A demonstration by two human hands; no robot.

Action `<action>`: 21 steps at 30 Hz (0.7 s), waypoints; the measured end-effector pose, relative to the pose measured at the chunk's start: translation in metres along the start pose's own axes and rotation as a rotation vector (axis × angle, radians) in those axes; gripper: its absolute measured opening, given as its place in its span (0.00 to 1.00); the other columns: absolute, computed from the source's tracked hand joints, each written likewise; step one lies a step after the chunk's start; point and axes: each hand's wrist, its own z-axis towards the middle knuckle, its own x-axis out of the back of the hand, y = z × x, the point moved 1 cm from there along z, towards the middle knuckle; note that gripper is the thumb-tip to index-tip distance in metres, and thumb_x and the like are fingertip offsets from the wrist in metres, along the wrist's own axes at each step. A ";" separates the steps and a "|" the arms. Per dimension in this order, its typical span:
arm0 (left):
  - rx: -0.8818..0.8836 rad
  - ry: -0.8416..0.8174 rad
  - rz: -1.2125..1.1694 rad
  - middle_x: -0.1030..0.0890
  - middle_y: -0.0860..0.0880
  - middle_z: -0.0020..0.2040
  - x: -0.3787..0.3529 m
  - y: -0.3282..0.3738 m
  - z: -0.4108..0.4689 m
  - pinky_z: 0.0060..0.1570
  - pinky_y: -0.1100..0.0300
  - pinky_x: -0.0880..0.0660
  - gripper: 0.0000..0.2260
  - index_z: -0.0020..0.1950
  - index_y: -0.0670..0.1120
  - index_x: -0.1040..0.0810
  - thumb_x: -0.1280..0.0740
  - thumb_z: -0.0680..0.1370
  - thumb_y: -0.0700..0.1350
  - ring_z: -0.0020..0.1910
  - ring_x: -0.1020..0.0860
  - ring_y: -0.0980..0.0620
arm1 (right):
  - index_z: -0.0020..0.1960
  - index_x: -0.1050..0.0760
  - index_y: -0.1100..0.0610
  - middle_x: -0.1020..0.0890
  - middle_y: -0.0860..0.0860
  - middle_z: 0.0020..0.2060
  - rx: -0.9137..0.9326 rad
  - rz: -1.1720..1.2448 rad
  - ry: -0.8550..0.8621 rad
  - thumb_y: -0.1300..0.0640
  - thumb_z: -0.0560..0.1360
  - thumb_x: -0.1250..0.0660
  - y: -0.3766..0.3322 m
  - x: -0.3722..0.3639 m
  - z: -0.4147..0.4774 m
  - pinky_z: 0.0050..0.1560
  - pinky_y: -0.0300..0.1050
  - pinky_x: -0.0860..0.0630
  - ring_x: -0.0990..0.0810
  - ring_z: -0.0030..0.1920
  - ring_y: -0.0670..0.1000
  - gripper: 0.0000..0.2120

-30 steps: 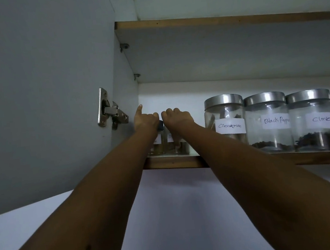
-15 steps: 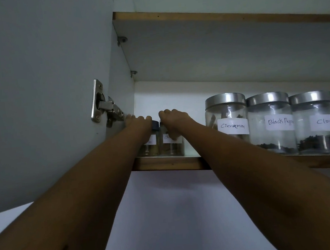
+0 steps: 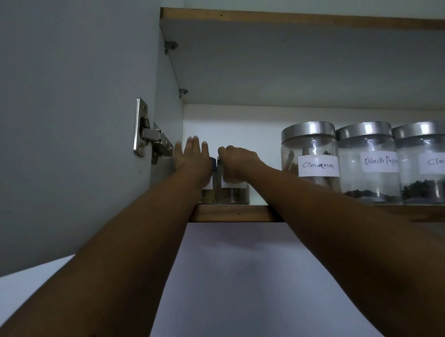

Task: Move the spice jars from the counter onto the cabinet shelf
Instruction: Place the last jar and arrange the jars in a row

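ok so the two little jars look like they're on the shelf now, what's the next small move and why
Probably release the right hand and draw it back. It is curled round the top of the right small jar, which already stands upright on the shelf beside the left small jar. The left hand has its fingers straight, holding nothing that shows.
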 end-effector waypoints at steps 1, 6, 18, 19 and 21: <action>0.000 0.034 0.008 0.59 0.39 0.77 0.005 0.001 0.000 0.72 0.44 0.59 0.32 0.76 0.40 0.58 0.42 0.81 0.49 0.76 0.60 0.43 | 0.65 0.36 0.61 0.28 0.58 0.61 -0.001 -0.004 0.011 0.55 0.75 0.36 0.000 0.000 0.000 0.54 0.51 0.28 0.27 0.59 0.58 0.21; 0.098 0.170 -0.176 0.41 0.39 0.75 0.044 0.007 -0.012 0.73 0.47 0.54 0.24 0.71 0.40 0.37 0.37 0.79 0.49 0.76 0.52 0.41 | 0.67 0.36 0.61 0.29 0.58 0.62 0.004 -0.026 0.081 0.54 0.76 0.37 -0.004 0.002 -0.003 0.56 0.51 0.29 0.29 0.62 0.58 0.22; 0.162 0.303 -0.596 0.33 0.42 0.72 0.043 0.021 -0.119 0.72 0.47 0.43 0.24 0.75 0.44 0.42 0.42 0.79 0.41 0.73 0.39 0.44 | 0.56 0.25 0.60 0.24 0.56 0.53 0.080 -0.207 0.325 0.57 0.76 0.39 -0.014 0.014 -0.012 0.47 0.46 0.33 0.26 0.54 0.55 0.11; 0.165 0.319 -0.600 0.32 0.43 0.71 0.042 0.021 -0.118 0.71 0.47 0.43 0.23 0.74 0.45 0.39 0.42 0.78 0.42 0.72 0.38 0.44 | 0.55 0.25 0.61 0.24 0.56 0.53 0.084 -0.199 0.323 0.57 0.76 0.39 -0.014 0.015 -0.013 0.47 0.46 0.32 0.26 0.54 0.56 0.11; 0.182 0.348 -0.644 0.25 0.43 0.64 0.042 0.023 -0.117 0.65 0.46 0.33 0.18 0.67 0.45 0.31 0.41 0.77 0.43 0.65 0.30 0.45 | 0.54 0.25 0.62 0.24 0.57 0.52 0.078 -0.167 0.322 0.59 0.76 0.37 -0.016 0.020 -0.017 0.44 0.45 0.34 0.26 0.53 0.55 0.09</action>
